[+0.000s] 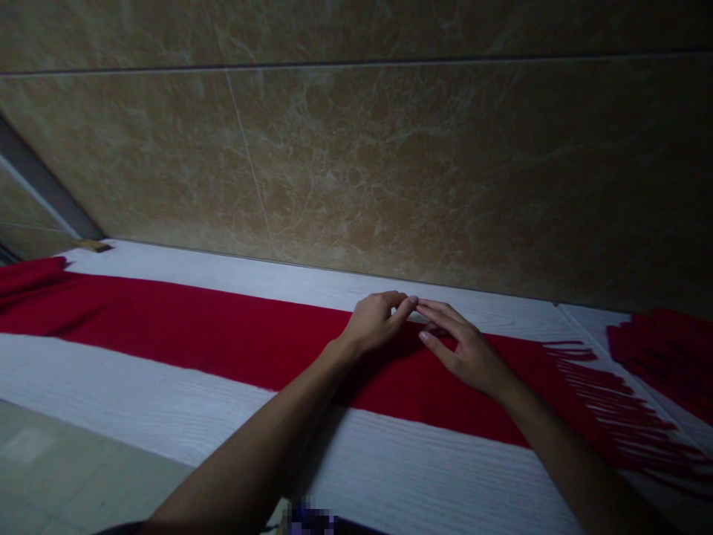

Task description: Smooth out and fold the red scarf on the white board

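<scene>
the red fringed scarf [223, 338] lies flat along the white table [417, 475], near the marble wall [390, 163]. the left hand [373, 323] is curled, its fingertips pinching the scarf's far edge. the right hand [465, 349] rests flat on it with fingers together, touching the left fingertips.

Two bare arms, no sleeves seen, left hand [374, 322] and right hand [465, 349] both bare, no gloves, no rings, no watch, short plain nails, long thin fingers, forearms smooth, no marks or bands
</scene>
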A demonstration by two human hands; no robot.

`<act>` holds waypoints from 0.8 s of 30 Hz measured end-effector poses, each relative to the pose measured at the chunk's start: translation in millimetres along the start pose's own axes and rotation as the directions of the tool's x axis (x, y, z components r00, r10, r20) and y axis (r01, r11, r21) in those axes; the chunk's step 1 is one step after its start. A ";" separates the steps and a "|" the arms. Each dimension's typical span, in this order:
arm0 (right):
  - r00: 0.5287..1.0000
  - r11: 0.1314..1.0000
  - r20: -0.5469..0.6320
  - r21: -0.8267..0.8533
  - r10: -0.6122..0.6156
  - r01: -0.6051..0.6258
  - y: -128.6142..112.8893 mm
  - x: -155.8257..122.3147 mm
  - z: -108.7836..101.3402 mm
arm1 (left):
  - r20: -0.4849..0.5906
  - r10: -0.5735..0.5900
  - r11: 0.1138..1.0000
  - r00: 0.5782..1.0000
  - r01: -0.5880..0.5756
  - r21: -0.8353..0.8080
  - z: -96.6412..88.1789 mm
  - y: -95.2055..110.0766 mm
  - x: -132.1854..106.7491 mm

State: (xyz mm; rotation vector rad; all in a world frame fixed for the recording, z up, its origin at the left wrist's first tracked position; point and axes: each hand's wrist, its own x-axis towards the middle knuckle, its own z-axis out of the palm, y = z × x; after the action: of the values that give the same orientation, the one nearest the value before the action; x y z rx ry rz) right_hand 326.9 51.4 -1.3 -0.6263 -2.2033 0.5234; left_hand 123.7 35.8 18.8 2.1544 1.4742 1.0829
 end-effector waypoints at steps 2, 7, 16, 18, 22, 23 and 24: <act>1.000 1.000 0.008 0.010 0.007 -0.007 0.0 -0.3 0.1 | -0.002 0.003 1.000 1.000 -0.003 -0.004 0.6 -0.7 0.2; 1.000 1.000 0.005 0.022 0.003 -0.003 0.7 -1.2 0.9 | -0.027 0.018 0.999 0.999 -0.019 -0.042 2.4 -3.0 1.3; 1.000 1.000 0.005 0.024 -0.014 0.014 -3.1 -1.8 -0.4 | -0.041 0.027 0.986 0.999 -0.034 -0.165 2.3 -4.9 1.1; 1.000 1.000 0.006 0.013 -0.021 0.021 -1.3 -1.8 0.3 | -0.033 0.018 0.994 0.999 -0.022 -0.108 1.8 -4.3 1.6; 0.995 0.992 0.074 -0.113 0.070 -0.062 9.1 -3.9 5.3 | 0.004 0.004 0.976 1.000 -0.004 0.219 4.6 -2.6 1.1; 0.987 0.976 0.094 -0.184 0.133 -0.114 12.1 -5.1 7.1 | 0.039 -0.006 0.956 0.999 -0.006 0.294 6.5 -2.6 0.0; 0.974 0.950 0.107 -0.264 0.200 -0.166 14.8 -6.4 8.9 | 0.088 -0.026 0.935 0.996 -0.007 0.354 8.7 -2.9 -1.7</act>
State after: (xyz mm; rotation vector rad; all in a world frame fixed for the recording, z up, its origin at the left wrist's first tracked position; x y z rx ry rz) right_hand 327.8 58.0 -18.5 -0.9643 -2.3727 0.3886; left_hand 127.9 36.9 10.4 2.3923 1.7438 0.7456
